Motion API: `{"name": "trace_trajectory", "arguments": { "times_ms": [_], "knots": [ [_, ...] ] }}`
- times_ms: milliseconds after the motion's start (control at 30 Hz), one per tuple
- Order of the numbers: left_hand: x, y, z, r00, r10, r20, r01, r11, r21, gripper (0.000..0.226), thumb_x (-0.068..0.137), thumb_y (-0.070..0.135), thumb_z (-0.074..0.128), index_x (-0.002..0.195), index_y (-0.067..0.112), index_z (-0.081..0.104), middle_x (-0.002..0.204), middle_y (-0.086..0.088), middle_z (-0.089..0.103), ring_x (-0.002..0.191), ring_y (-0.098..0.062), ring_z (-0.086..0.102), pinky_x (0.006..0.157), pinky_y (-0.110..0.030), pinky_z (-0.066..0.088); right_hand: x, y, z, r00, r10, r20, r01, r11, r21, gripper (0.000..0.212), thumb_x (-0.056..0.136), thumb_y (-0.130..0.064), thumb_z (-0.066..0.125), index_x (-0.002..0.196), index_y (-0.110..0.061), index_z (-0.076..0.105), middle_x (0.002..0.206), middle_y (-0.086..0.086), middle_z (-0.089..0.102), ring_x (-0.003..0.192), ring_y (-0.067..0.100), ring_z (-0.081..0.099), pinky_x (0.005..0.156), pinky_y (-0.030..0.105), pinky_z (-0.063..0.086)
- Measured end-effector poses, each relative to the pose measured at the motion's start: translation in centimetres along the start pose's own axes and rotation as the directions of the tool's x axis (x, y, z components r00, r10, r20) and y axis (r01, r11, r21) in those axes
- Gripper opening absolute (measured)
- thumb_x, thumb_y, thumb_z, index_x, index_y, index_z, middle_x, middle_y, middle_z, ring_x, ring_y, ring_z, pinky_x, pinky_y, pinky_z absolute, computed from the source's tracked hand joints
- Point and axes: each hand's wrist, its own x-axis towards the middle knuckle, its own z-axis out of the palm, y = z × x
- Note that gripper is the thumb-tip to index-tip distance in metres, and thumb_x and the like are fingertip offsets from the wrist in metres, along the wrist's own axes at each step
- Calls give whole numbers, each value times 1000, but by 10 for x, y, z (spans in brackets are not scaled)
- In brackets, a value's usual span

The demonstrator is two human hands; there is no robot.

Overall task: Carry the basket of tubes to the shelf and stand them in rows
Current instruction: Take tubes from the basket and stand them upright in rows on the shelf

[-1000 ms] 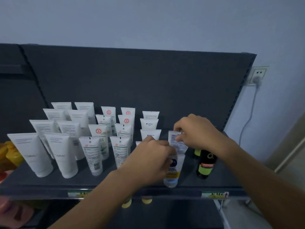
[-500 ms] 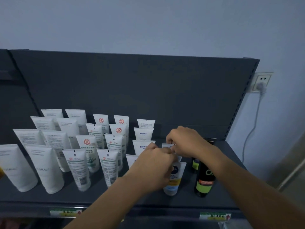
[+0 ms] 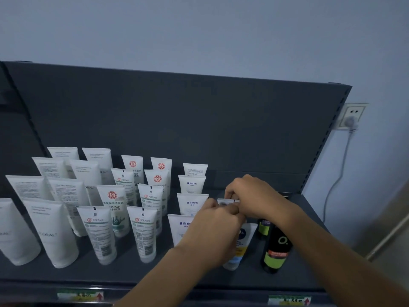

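Both hands meet at the right end of the dark shelf (image 3: 221, 274). My left hand (image 3: 215, 231) and my right hand (image 3: 252, 196) pinch the crimped top of a white tube (image 3: 228, 202). The rest of that tube is hidden behind my left hand. A white tube with a blue and yellow label (image 3: 242, 244) stands just below my left hand. To the left, several rows of white tubes (image 3: 141, 231) stand cap down. The basket is not in view.
Two black tubes with green labels (image 3: 276, 251) stand right of my hands, under my right wrist. The shelf's back panel (image 3: 177, 120) rises behind. A wall socket with a plug and cable (image 3: 351, 121) is at the right. Price labels (image 3: 288, 300) line the front edge.
The shelf has dropped lower and shifted left in view. My hands stay together on the tube top, which has sunk lower, so less of it shows between my fingers.
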Motion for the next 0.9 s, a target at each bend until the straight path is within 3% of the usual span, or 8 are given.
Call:
{"name": "trace_trajectory", "arguments": {
  "times_ms": [233,367,433,500,767,900],
  "knots": [
    [-15,-8,-10,993,-52,-109,50,999,-23,36,80,29,61,114,18,61,107,2,64,90,-20,62,84,-31,41,-8,-8,-13,994,23,-106,-14,996,86,12,88,-31,68,100,-31,72,89,-16,71,85,3,65,78,30,56],
    [-37,-34,-47,982,-116,-151,111,993,-43,34,81,34,60,113,22,62,99,4,62,87,-20,60,82,-31,43,-15,-27,-22,984,45,-174,-27,994,108,15,89,-42,68,99,-32,70,87,-17,70,84,1,65,79,32,57],
    [-53,-54,-70,972,-150,-179,140,988,-68,31,88,38,55,116,25,61,108,8,61,96,-17,59,89,-30,43,-18,-42,-26,979,55,-198,-34,994,108,17,90,-44,65,103,-33,68,94,-17,70,89,4,65,81,33,57],
    [-72,-76,-94,959,-183,-214,168,982,-87,34,91,38,55,122,27,61,115,12,61,101,-14,58,93,-27,41,-22,-59,-30,972,68,-223,-43,993,113,18,92,-45,62,105,-34,67,100,-18,68,93,5,64,83,34,56],
    [-167,-173,-166,945,-257,-202,229,962,-151,28,89,37,62,116,33,64,107,21,61,86,-5,59,78,-23,47,-49,-161,-31,910,166,-381,-92,974,205,13,91,-37,62,103,-35,66,93,-25,59,91,-3,57,79,22,48],
    [-230,-225,-179,937,-296,-186,266,949,-170,26,87,37,66,113,35,65,106,24,60,92,-7,61,77,-24,49,-52,-229,-24,883,185,-432,-90,969,231,11,90,-34,65,100,-33,68,94,-24,64,93,1,61,81,27,52]
  ]
}}
